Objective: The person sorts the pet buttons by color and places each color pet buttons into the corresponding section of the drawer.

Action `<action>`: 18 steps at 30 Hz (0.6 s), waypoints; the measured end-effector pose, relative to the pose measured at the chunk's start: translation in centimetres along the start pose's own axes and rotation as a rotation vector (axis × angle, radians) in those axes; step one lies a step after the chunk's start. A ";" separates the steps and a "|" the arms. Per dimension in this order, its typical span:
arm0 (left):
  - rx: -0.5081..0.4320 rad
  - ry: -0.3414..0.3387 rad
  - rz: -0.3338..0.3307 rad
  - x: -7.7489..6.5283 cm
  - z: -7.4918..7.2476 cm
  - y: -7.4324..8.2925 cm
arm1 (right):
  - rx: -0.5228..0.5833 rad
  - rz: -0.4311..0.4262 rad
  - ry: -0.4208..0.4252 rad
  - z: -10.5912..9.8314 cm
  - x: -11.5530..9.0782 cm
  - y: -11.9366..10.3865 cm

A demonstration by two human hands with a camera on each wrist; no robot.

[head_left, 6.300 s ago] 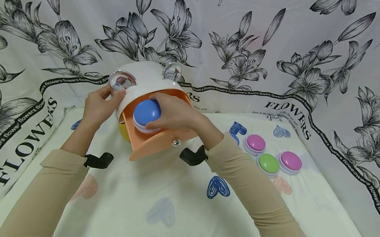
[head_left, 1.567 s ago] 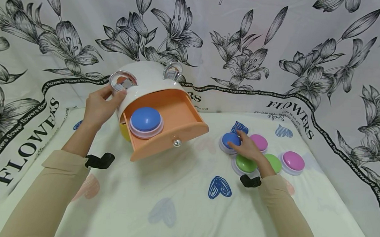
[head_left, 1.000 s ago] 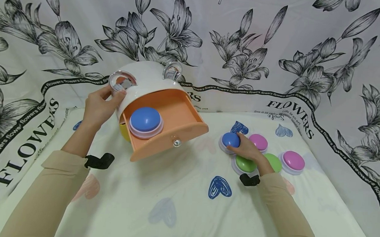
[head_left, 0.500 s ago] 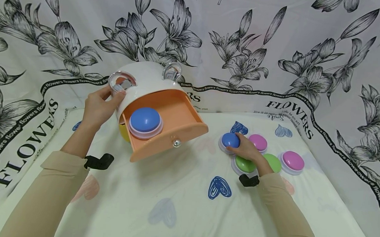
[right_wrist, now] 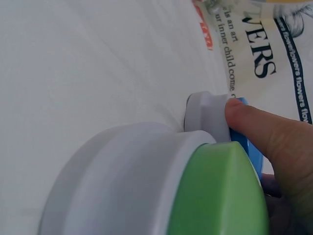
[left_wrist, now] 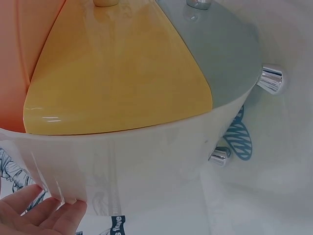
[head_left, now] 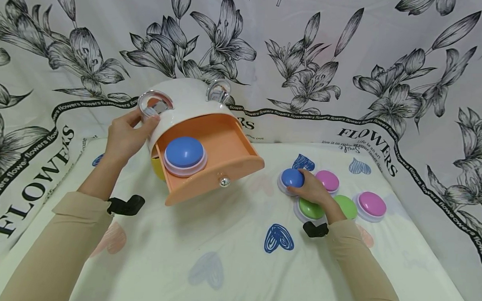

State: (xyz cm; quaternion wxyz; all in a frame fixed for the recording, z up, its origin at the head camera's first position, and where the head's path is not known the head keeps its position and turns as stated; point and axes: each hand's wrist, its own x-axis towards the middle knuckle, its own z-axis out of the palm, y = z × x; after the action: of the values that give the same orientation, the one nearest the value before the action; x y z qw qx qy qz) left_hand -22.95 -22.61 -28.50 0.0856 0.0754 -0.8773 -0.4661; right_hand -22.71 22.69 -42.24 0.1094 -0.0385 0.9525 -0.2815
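Observation:
A white rounded drawer box (head_left: 183, 93) with clear ears stands left of centre, its orange drawer (head_left: 225, 141) pulled out. A blue-topped push button (head_left: 184, 152) with a white base sits in that drawer's left part. My left hand (head_left: 127, 137) grips the box at the left ear, and its fingertips touch the white shell in the left wrist view. On the table to the right, my right hand (head_left: 313, 188) holds a second blue push button (head_left: 292, 178) between thumb and fingers. Its base still rests on the cloth.
Green push buttons (head_left: 311, 209) and pink push buttons (head_left: 372, 204) stand close around the right hand. The left wrist view shows shut yellow (left_wrist: 117, 73) and grey (left_wrist: 230, 58) drawers. A flower-print curtain (head_left: 244, 44) hangs behind the table.
My right hand let go of the blue push button in the drawer, moved right and took hold of another blue one. My left hand kept its place. Little differs over the last second.

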 end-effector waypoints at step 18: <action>0.003 -0.002 -0.014 -0.1 0.0 0.2 | 0.035 -0.069 0.088 -1.6 0.1 -2.1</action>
State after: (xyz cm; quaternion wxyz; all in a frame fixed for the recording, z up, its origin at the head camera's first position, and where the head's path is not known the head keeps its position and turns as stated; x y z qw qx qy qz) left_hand -22.91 -22.48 -28.36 0.0815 0.0812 -0.8775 -0.4656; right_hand -23.20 21.82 -39.81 0.0582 -0.0570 0.9495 -0.3029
